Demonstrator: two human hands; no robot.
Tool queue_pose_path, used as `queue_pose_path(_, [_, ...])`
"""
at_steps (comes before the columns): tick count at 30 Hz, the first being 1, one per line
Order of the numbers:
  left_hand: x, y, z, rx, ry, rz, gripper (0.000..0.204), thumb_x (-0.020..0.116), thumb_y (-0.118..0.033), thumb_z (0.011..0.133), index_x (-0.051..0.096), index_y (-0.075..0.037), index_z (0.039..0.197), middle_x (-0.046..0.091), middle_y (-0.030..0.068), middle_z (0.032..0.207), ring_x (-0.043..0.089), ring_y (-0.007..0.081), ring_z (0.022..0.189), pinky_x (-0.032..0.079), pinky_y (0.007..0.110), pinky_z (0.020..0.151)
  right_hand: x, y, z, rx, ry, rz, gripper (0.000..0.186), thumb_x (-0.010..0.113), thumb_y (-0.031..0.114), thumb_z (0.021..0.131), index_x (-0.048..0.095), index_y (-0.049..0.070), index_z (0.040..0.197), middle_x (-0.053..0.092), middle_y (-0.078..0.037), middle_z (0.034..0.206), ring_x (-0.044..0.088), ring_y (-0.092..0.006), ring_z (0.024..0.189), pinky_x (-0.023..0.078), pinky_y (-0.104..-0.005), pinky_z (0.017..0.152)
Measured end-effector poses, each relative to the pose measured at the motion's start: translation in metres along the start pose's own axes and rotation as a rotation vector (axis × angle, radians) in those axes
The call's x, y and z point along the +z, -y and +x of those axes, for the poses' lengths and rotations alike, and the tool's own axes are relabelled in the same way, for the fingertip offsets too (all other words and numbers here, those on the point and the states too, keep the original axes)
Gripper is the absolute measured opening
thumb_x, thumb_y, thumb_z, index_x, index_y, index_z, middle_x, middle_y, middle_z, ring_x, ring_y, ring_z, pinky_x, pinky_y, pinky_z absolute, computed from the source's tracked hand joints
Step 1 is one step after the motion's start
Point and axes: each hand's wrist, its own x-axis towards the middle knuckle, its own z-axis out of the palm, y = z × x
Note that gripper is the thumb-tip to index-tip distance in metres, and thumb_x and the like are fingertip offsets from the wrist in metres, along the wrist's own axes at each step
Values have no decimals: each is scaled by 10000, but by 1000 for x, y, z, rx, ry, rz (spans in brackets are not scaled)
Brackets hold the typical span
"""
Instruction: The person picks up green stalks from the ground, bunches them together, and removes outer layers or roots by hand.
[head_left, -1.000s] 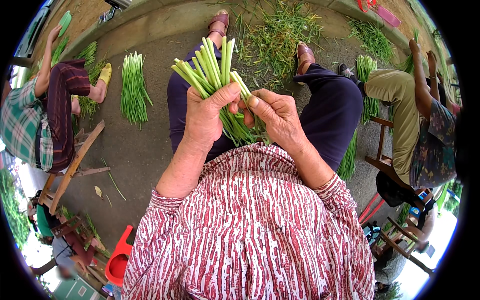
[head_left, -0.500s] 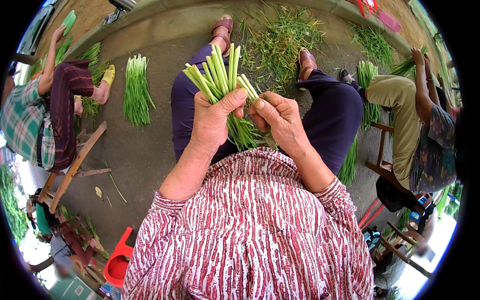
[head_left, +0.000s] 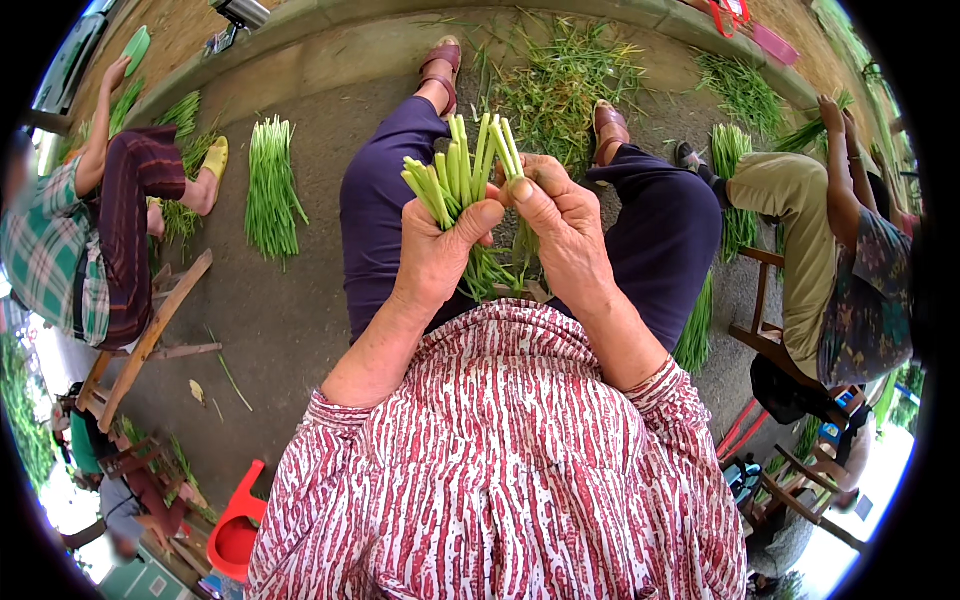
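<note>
My left hand is closed around a thick bunch of garlic chives, their pale cut ends pointing up and away from me. The green leaf ends hang below my fists, over my lap. Close against it, my right hand pinches a few chive stalks between thumb and fingers, their pale ends almost level with the bunch's. Its other fingers are curled and partly hidden.
A heap of loose trimmings lies between my feet. A neat chive bundle rests on the ground at left. Seated people flank me, beside a wooden stool and a chair. A red plastic seat stands at lower left.
The bunch and my left hand have shifted right and slightly nearer me. My right hand has risen a little, and its stalks now stand more upright, beside the bunch.
</note>
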Motion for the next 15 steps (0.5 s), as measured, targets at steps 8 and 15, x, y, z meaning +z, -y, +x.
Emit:
queue_pose_path(8, [7,1,-4,-60,86,-63,183,742,-104,782,623,-42,907,614,-26,781,535,42,662,451,197,574,0,5,2,101,95,101,230,566,166,916,646,-26,817,547,-97,1034,513,-154,936,430,-279,809])
queue_pose_path(15, [9,-4,-2,-190,90,-176,210,742,-54,759,618,-43,929,610,-10,770,549,62,635,457,201,536,-4,0,1,109,113,134,217,588,167,902,651,-30,837,541,-102,1035,510,-156,945,428,-278,808])
